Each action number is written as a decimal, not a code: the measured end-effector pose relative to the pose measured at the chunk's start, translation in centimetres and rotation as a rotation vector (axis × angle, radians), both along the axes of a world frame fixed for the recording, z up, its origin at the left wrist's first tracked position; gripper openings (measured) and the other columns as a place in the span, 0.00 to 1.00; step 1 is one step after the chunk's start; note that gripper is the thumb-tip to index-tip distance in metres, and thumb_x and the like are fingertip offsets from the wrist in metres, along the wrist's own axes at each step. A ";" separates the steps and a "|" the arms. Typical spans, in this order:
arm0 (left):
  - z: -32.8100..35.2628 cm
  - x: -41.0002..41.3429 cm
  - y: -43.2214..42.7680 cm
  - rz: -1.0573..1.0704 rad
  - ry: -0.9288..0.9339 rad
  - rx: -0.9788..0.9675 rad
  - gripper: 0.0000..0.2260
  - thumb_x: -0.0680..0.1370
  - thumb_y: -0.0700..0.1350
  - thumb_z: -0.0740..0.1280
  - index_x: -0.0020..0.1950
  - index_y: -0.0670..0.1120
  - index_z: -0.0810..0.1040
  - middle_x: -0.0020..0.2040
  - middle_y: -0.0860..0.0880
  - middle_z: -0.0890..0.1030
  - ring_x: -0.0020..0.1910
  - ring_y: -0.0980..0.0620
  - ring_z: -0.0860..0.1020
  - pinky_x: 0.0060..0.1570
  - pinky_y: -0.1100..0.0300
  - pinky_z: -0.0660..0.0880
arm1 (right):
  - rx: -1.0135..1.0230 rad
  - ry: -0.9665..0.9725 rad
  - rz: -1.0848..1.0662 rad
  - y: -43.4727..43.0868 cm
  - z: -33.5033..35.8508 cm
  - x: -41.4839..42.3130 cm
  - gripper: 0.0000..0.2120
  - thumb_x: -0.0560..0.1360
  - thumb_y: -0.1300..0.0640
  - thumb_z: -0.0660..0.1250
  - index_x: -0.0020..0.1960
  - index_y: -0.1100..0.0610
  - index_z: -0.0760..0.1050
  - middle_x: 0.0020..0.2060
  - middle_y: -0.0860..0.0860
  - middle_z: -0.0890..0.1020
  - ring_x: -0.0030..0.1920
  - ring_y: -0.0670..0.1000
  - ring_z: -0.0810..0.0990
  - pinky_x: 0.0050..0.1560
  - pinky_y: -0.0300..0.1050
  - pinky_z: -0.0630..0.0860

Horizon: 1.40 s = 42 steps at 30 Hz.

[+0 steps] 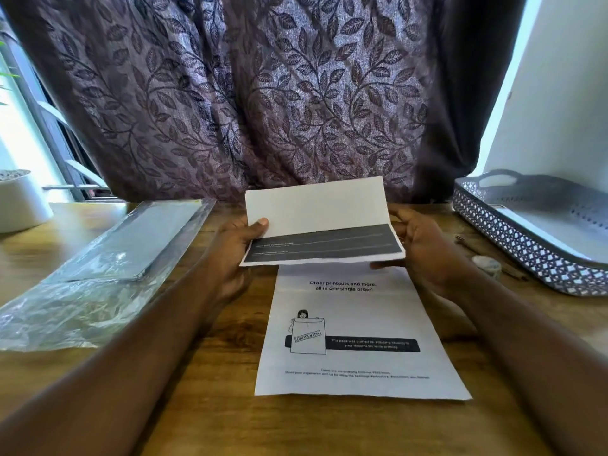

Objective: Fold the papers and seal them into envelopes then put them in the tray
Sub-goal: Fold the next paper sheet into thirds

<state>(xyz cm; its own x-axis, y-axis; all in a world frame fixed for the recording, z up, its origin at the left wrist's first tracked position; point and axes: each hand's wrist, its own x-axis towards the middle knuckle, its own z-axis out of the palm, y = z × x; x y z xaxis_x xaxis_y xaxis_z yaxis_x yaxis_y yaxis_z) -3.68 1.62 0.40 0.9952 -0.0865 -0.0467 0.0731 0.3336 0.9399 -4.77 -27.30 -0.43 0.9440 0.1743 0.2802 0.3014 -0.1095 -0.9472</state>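
I hold a folded sheet of paper (pixel 319 218) above the wooden table, its white flap turned up over a dark printed band. My left hand (pixel 233 255) grips its left edge, thumb on top. My right hand (pixel 418 248) holds the right edge, fingers underneath. Below it a flat printed sheet (pixel 358 337) lies on the table in front of me. A clear plastic pack of envelopes (pixel 131 245) lies at the left. The grey patterned tray (pixel 513 238) stands at the right with white paper or envelopes inside.
A leaf-patterned curtain (pixel 263 93) hangs behind the table (pixel 210 406). A white pot (pixel 19 202) stands at the far left. A small roll of tape (pixel 487 263) and a pen (pixel 467 243) lie beside the tray.
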 end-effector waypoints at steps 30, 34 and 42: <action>-0.3 -1.3 -1.5 -0.155 -0.166 0.135 0.11 0.81 0.39 0.65 0.63 0.41 0.77 0.52 0.40 0.86 0.46 0.42 0.86 0.41 0.56 0.84 | 0.274 0.034 -0.140 0.5 0.4 -0.2 0.16 0.74 0.54 0.70 0.58 0.62 0.80 0.50 0.62 0.86 0.42 0.60 0.87 0.41 0.48 0.84; 0.0 -1.8 -2.4 -0.138 -0.181 0.044 0.09 0.82 0.39 0.64 0.62 0.42 0.77 0.52 0.39 0.86 0.46 0.44 0.86 0.38 0.61 0.83 | 0.447 0.098 -0.004 2.2 0.8 -1.1 0.19 0.74 0.52 0.67 0.61 0.62 0.78 0.52 0.61 0.86 0.52 0.60 0.86 0.47 0.52 0.84; -0.7 -3.9 -5.3 -0.220 -0.290 0.012 0.15 0.80 0.42 0.65 0.68 0.46 0.76 0.58 0.42 0.84 0.53 0.43 0.85 0.50 0.51 0.83 | 0.283 0.149 0.173 7.9 -0.5 -2.9 0.21 0.79 0.52 0.67 0.69 0.56 0.73 0.57 0.56 0.84 0.55 0.58 0.84 0.57 0.58 0.81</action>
